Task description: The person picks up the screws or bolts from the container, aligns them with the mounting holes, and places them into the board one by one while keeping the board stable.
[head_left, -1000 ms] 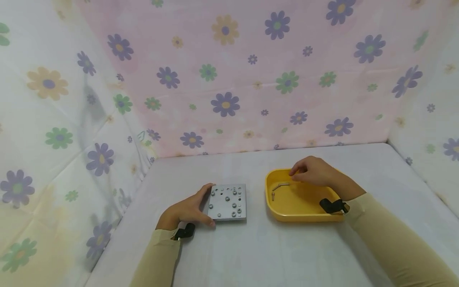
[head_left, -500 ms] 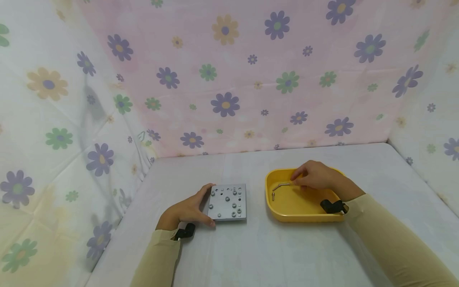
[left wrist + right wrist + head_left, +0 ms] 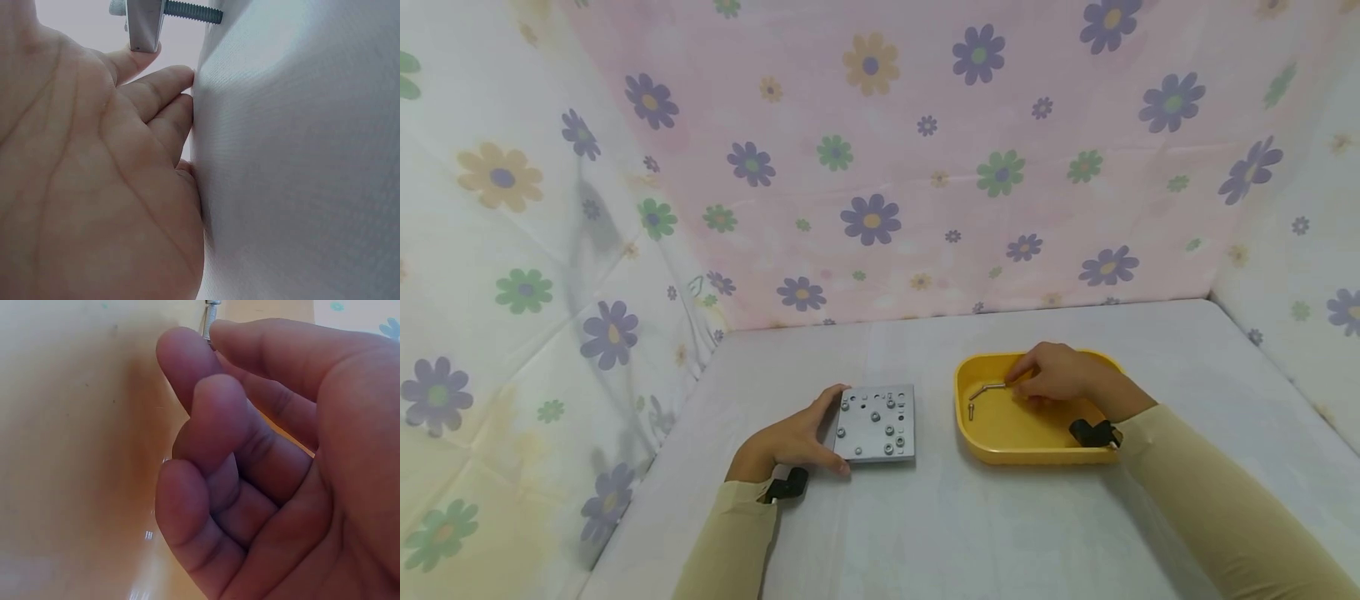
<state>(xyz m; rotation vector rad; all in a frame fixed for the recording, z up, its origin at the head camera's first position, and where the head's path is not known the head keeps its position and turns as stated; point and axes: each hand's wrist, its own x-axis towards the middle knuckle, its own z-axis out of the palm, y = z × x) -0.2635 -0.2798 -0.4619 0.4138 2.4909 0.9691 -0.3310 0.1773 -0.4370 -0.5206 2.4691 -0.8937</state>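
Observation:
My left hand [image 3: 801, 432] grips the left side of a square metal plate [image 3: 859, 417], thumb at the near corner and fingers at the far one. Several socket-head screws sit in the plate's holes; other holes are bare. In the left wrist view, a threaded shank [image 3: 194, 11] sticks out below the plate, and a finger touches the plate's edge. Inside the yellow tray [image 3: 1000, 457], my right hand [image 3: 1060, 372] pinches the end of a loose screw [image 3: 994, 386] between thumb and fingertip. The right wrist view shows that screw [image 3: 211, 319] at the thumb tip, the other fingers curled.
Two more loose screws lie in the tray's left part, one slanted [image 3: 977, 393] and one pointing toward me [image 3: 971, 411]. A white cloth [image 3: 925, 533] covers the table. Flower-patterned curtains [image 3: 910, 167] stand behind and at both sides.
My right hand has lowered into the tray, and its thumb and fingertips have come together at the screw's end. The left hand and the plate have stayed in place.

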